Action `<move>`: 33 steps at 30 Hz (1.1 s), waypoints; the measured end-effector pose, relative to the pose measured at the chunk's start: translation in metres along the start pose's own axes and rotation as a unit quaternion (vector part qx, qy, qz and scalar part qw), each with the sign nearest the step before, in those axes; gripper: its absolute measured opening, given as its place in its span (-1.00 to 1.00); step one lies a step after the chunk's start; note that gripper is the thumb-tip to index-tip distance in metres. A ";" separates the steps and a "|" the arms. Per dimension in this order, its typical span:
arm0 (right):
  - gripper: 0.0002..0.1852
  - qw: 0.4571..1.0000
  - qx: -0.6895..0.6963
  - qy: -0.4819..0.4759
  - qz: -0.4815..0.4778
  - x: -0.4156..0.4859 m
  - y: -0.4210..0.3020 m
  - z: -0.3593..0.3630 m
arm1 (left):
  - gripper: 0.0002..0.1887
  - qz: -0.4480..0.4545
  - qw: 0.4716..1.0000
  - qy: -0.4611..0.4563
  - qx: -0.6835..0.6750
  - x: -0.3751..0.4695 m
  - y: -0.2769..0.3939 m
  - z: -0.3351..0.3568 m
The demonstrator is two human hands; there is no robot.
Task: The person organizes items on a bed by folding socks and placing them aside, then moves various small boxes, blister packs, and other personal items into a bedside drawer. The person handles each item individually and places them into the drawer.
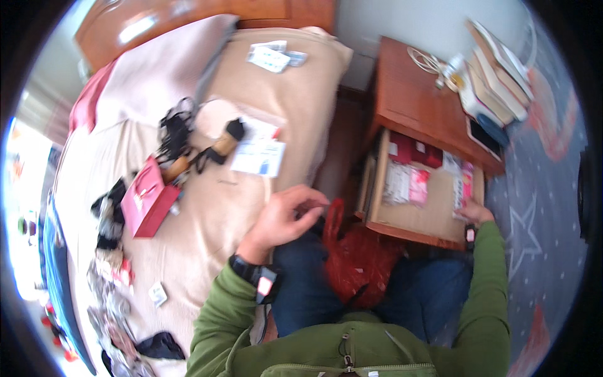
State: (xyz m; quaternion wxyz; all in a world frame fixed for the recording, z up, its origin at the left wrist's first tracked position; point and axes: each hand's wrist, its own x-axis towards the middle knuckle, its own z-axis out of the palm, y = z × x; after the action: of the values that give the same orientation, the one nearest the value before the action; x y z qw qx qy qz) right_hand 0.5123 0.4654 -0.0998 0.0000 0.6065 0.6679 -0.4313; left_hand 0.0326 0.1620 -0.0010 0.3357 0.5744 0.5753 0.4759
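Note:
My right hand (475,211) reaches into the right front corner of a pulled-out wooden drawer (424,228), its fingers at the end of a pink and white packet (466,184); whether they grip it is unclear. In the drawer also lie a pink and white pack (417,185) and dark red items (414,150) at the back. My left hand (292,217) is raised between the bed and the drawer, fingers curled. Its fingertips are near the handle of a red plastic bag (360,264) that sits between my knees; contact cannot be told.
On the bed (212,264) at left lie a pink paper bag (150,200), a folded umbrella (228,141), papers (259,155), black straps (176,127) and clothing. The nightstand top (410,89) bears a white cable (424,60), books (490,85) and a phone (484,136).

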 end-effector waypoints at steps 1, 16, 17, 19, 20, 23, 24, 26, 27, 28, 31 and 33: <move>-0.49 0.991 -0.126 -0.040 0.003 -0.003 -0.021 -0.001 | -0.85 0.000 1.000 -0.001 0.006 0.001 0.001 0.000; -0.50 0.740 -0.233 0.244 -0.581 0.056 -0.508 0.176 | -0.87 0.071 0.995 0.042 0.047 0.001 -0.010 0.000; -0.45 0.750 -0.248 0.252 -0.559 0.067 -0.524 0.185 | -0.87 0.073 0.996 0.044 0.037 0.002 -0.011 -0.001; -0.34 0.769 -0.276 0.266 -0.511 0.087 -0.551 0.204 | -0.88 0.065 0.997 0.045 0.019 0.002 -0.012 -0.003; -0.21 0.773 -0.278 0.259 -0.508 0.094 -0.563 0.212 | -0.88 0.067 0.996 0.050 0.009 0.002 -0.013 -0.004; -0.13 0.815 -0.310 0.240 -0.427 0.109 -0.581 0.221 | -0.88 0.077 0.995 0.059 -0.023 0.003 -0.015 -0.006; -0.10 0.827 -0.323 0.228 -0.400 0.111 -0.585 0.222 | -0.88 0.065 0.996 0.056 -0.035 0.003 -0.015 -0.006; -0.12 0.830 -0.358 0.185 -0.385 0.114 -0.588 0.223 | -0.87 0.069 0.995 0.066 -0.043 0.003 -0.016 -0.006; -0.13 0.832 -0.375 0.164 -0.376 0.114 -0.588 0.224 | -0.87 0.069 0.994 0.068 -0.047 0.003 -0.017 -0.006; -0.30 0.804 -0.388 0.194 -0.408 0.113 -0.586 0.224 | -0.87 0.067 0.994 0.068 -0.051 0.004 -0.017 -0.006; -0.48 0.743 -0.390 0.224 -0.496 0.112 -0.583 0.226 | -0.87 0.058 0.995 0.065 -0.057 0.005 -0.017 -0.005; -0.60 0.783 -0.322 0.200 -0.493 0.114 -0.585 0.224 | -0.86 0.047 0.995 0.058 -0.060 0.005 -0.018 -0.005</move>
State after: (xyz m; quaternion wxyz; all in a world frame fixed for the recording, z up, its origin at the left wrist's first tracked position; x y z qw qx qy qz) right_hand -0.1093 0.4921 0.0372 -0.1508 0.2322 0.9609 -0.0011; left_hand 0.0209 0.1681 -0.0152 0.3123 0.5513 0.5366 0.5572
